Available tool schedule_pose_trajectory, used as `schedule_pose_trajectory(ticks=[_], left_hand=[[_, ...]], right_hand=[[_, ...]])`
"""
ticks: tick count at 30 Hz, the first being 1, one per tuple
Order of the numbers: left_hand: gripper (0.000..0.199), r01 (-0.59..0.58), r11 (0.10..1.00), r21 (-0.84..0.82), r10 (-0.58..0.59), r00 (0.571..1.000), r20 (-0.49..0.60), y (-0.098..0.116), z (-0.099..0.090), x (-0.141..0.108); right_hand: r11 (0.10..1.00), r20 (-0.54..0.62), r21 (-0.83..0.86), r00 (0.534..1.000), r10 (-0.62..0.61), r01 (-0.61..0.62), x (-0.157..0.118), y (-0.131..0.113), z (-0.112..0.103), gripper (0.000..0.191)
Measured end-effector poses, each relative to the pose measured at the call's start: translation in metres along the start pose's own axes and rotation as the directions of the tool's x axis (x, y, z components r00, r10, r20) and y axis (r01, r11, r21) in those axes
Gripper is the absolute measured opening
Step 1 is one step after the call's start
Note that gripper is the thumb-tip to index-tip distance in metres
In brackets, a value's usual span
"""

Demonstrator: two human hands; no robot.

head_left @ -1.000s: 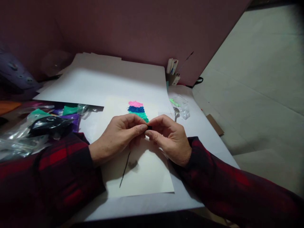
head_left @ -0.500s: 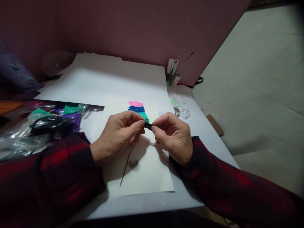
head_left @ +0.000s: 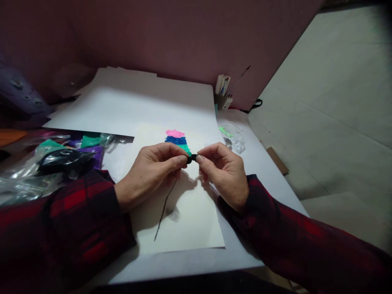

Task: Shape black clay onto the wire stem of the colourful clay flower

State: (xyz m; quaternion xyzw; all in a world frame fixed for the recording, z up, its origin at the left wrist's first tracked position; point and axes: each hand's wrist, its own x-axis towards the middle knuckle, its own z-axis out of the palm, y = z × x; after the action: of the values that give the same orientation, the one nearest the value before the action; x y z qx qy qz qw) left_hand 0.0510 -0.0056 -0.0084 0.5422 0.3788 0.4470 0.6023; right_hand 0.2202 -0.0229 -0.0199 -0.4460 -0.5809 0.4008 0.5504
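Note:
A small black soft-looking piece (head_left: 192, 158) is pinched between both hands above a cream sheet (head_left: 196, 228). My left hand (head_left: 159, 169) grips its left end with thumb and forefinger. Its right end is between the thumb and forefinger of my right hand (head_left: 225, 171). Just behind the fingertips, textured bands of pink (head_left: 175, 133), dark blue (head_left: 175, 140) and turquoise (head_left: 183, 149) lie on the sheet. A thin black line (head_left: 163, 210) runs down the sheet below my left hand.
Plastic bags with black (head_left: 65, 159), green and purple material lie at the left. Large white paper (head_left: 137, 100) spreads behind. At the back right stands a holder with pens (head_left: 223, 90), with clear crumpled plastic (head_left: 239, 143) nearer.
The black piece has gone from a short straight strip to a bent, narrower shape between the fingertips. Both hands have shifted only slightly.

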Motion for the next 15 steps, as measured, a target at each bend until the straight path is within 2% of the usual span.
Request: schedule_pose_trajectory(ticks=[7, 15], left_hand=[[0.02, 0.021, 1.0, -0.023, -0.019, 0.998, 0.06, -0.0019, 0.0004, 0.0006], [0.013, -0.021, 0.993, 0.117, 0.011, 0.996, 0.088, -0.0008, -0.0024, -0.0004]], right_hand=[[1.0, 0.145, 0.001, 0.989, -0.017, 0.017, -0.0018, 0.0002, -0.0018, 0.019], [0.998, 0.167, -0.014, 0.984, -0.064, 0.067, -0.0039, -0.001, -0.001, 0.02]])
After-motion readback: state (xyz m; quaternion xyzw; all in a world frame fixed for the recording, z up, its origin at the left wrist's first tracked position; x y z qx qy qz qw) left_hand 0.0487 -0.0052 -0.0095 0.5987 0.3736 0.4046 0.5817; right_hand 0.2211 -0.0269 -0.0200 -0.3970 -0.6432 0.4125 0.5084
